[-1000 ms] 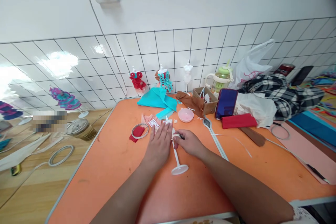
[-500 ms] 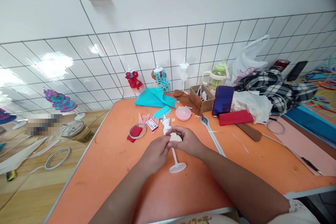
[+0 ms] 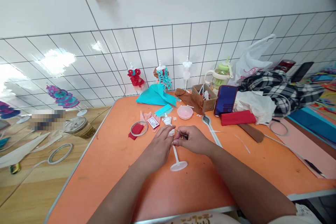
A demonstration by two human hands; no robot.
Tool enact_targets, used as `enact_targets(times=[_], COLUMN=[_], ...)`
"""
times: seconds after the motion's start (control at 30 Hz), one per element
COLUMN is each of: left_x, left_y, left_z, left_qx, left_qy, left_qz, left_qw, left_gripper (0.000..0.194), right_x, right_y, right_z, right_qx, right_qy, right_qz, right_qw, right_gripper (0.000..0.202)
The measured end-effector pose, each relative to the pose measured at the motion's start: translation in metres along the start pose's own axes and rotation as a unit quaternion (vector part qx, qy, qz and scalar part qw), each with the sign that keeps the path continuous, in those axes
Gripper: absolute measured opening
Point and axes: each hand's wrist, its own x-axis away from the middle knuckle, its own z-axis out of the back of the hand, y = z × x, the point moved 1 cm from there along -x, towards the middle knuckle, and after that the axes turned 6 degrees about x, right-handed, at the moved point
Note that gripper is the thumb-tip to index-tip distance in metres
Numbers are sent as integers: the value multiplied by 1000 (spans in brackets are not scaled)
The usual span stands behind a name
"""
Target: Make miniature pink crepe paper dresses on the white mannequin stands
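A white miniature dress form [image 3: 166,120] on a thin stem with a round base [image 3: 179,166] lies slanted in front of me, its middle covered by my hands. My left hand [image 3: 159,145] is over its body, fingers long and close together, thumb side hidden. My right hand [image 3: 193,140] is closed beside it, pinching a small dark pointed tool [image 3: 183,135] whose exact kind I cannot make out. Just beyond lie a pink dish [image 3: 185,112], a labelled packet [image 3: 153,123], and a tape roll [image 3: 139,128] on red cloth [image 3: 134,135].
Decorated dress forms [image 3: 135,78] stand by the tiled wall, behind turquoise cloth [image 3: 154,95]. To the right are a cardboard box [image 3: 210,105], a phone [image 3: 225,100], a drink bottle [image 3: 220,77], red folded fabric [image 3: 238,117] and a grey spoon-shaped tool [image 3: 207,120].
The cream-white clump between my hands is no longer visible. My left fingers have stretched out over the dress form, and a dark tool now shows in my right hand.
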Motion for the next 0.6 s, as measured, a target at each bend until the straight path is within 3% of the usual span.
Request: enact_targets(times=[0.13, 0.3, 0.4, 0.47, 0.53, 0.6], left_x=[-2, 5, 12, 13, 11, 7], left_y=[1, -11, -24, -24, -16, -6], left_z=[-1, 3, 10, 13, 11, 5], left_qx=[-3, 1, -69, -83, -19, 81], left_qy=[-75, -114, -74, -24, -21, -42], left_qz=[54, 115, 191, 183, 115, 75], left_qw=[996, 987, 976, 979, 993, 993], left_gripper=[33, 41, 87, 106, 93, 62], right_x=[1, 1, -1, -1, -1, -1], right_y=[-1, -1, 2, 4, 4, 5], right_z=[1, 10, 13, 11, 4, -3], right_qx=[18, 45, 72, 96, 108, 105], right_qy=[1, 25, 45, 30, 5, -2], right_qz=[3, -4, -10, 9, 39, 60], right_qw=[1000, 999, 996, 995, 993, 993], right_gripper=[8, 11, 13, 13, 12, 10])
